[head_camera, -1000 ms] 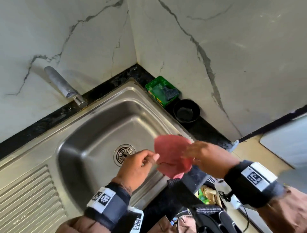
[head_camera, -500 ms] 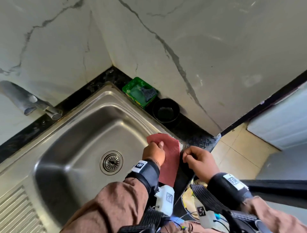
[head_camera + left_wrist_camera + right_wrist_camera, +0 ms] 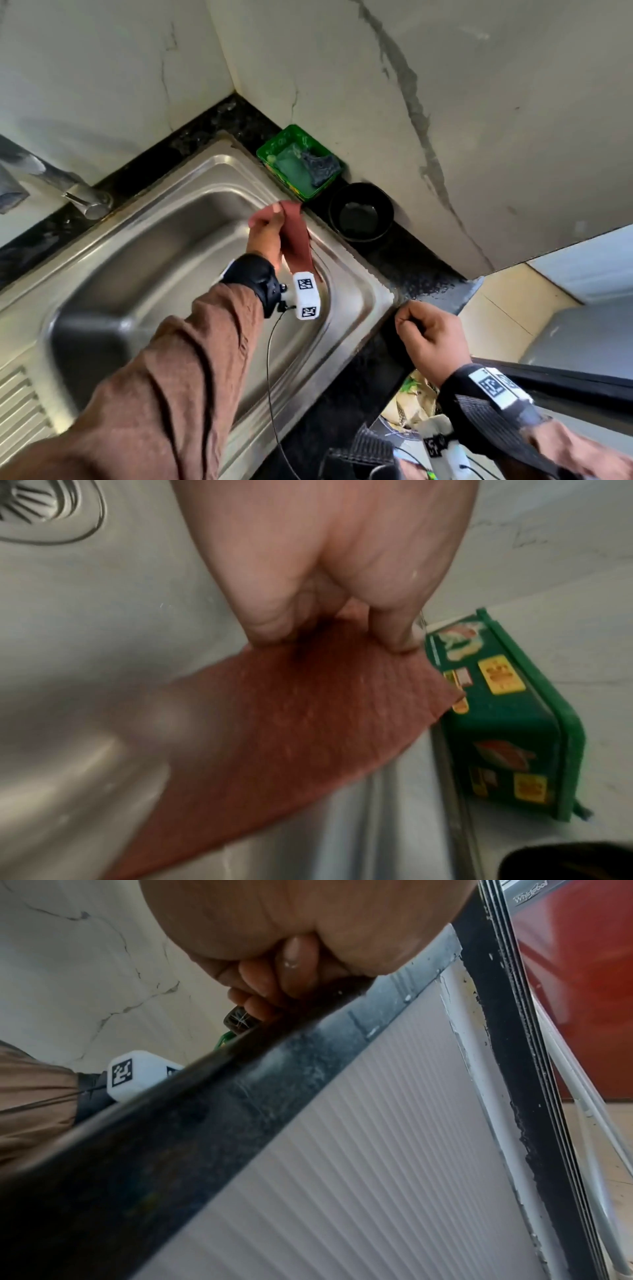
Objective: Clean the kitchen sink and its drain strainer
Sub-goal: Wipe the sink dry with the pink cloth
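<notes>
A steel tap [image 3: 87,202] juts from the wall over the stainless sink [image 3: 144,246], whose drain strainer [image 3: 32,503] sits in the basin floor. Above the right rim the left hand [image 3: 265,236] pinches a red cloth [image 3: 297,236]. Beyond sit a green tub [image 3: 298,161] and black bowl [image 3: 360,212]. The right hand [image 3: 433,339] curls empty at the counter edge [image 3: 442,291].

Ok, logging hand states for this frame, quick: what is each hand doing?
Left hand: pinches the red cloth over the sink.
Right hand: fingers curled at the counter edge, holding nothing visible.
</notes>
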A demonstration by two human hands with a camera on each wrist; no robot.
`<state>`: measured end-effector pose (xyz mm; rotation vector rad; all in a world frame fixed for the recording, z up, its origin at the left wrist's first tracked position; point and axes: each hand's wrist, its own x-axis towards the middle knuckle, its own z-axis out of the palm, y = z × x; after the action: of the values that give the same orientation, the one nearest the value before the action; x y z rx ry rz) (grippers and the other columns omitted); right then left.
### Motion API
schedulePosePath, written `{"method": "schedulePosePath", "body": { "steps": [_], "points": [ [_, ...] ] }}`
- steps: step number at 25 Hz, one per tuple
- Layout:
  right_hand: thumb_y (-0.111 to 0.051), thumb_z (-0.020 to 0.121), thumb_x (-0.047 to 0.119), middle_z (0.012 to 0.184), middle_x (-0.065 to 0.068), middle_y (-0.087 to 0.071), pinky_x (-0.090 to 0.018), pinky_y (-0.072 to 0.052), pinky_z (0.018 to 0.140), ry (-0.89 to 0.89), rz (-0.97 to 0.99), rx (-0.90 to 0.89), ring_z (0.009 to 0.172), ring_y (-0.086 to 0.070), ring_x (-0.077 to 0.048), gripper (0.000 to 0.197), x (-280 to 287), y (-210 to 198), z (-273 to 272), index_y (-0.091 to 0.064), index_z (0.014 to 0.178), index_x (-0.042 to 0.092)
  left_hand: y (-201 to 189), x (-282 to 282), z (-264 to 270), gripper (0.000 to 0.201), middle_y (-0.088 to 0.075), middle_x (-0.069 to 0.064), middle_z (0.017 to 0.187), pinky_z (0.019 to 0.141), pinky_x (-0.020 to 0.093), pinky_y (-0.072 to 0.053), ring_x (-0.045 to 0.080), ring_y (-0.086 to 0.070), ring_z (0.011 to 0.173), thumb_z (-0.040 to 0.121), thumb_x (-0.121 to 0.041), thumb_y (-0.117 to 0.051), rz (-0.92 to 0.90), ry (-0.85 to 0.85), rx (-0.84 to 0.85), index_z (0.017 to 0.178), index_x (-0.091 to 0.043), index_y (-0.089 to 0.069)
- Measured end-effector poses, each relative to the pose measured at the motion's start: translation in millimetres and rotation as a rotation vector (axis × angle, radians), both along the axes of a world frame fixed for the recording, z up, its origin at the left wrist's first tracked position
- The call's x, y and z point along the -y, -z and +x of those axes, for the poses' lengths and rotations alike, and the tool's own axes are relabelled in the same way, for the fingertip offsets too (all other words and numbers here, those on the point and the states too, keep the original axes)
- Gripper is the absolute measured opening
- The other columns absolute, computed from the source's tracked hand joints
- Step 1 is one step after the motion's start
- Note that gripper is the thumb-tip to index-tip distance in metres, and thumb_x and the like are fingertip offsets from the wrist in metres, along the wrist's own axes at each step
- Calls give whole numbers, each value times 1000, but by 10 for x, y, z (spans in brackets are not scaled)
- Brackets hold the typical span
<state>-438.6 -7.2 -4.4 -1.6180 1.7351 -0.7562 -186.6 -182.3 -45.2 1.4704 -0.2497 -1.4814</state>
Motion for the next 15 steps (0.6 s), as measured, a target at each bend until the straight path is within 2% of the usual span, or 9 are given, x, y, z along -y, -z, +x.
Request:
{"method": "schedulePosePath", "body": {
  "steps": [2,4,6,7,9,10,12,13,15],
  "points": [
    [-50,74,22,66,7,-59,-27,-46,53,-13,-7,-23,57,-54,-14,12,4,8,2,-55,65,27,104,-65,238,19,-68,4,91,74,31,-59,18,-65,80,101,-12,-48,-24,73,81,115,-10,-61],
    [-46,73,28,68,8,-59,-20,-43,53,-23,-16,-33,58,-54,-12,11,10,-1,5,-54,65,29,217,-85,497,28,-66,6,83,64,26,-59,20,-62,74,96,5,-41,-16,144,170,101,-11,-64],
    [-45,72,28,69,7,-58,-13,-38,54,-43,-24,-33,59,-53,-8,12,18,6,-3,-54,65,28,330,-14,809,15,-66,11,82,69,34,-57,22,-60,71,91,-9,-52,2,64,302,90,-12,-67],
    [-45,72,27,67,7,-57,-12,-37,54,-52,-27,-31,59,-53,-8,12,24,6,1,-54,65,26,399,47,989,17,-68,16,84,74,39,-57,25,-61,74,87,-20,-57,23,-1,455,91,-9,-70],
    [-45,72,24,60,8,-53,-13,-38,55,-48,-29,-34,59,-52,-9,11,21,5,21,-54,65,25,541,98,1271,33,-71,22,99,85,45,-55,33,-67,88,87,-32,-54,149,-34,856,103,-9,-72],
    [-45,71,23,60,10,-52,-15,-38,55,-45,-37,-40,59,-52,-9,10,18,6,31,-53,65,25,591,93,1323,37,-70,21,105,88,44,-53,36,-66,97,90,-35,-50,192,-19,957,109,-11,-71],
    [-44,71,23,61,13,-52,-17,-40,56,-50,-49,-54,59,-52,-8,10,28,-3,53,-51,65,26,652,60,1208,47,-64,16,125,101,44,-47,37,-60,116,92,-43,-44,197,187,982,126,-19,-64],
    [-44,72,23,61,14,-52,-18,-40,55,-59,-54,-61,59,-52,-8,10,33,-7,54,-51,65,26,702,27,1077,52,-53,15,142,111,43,-37,34,-50,130,96,-44,-38,177,370,915,139,-18,-54],
    [-43,72,22,62,14,-52,-21,-42,55,-74,-62,-77,58,-51,-8,11,35,0,45,-51,66,26,836,-24,783,53,-23,10,161,119,34,-17,29,-23,147,103,-38,-34,98,796,1019,152,-21,-32]
  ]
}}
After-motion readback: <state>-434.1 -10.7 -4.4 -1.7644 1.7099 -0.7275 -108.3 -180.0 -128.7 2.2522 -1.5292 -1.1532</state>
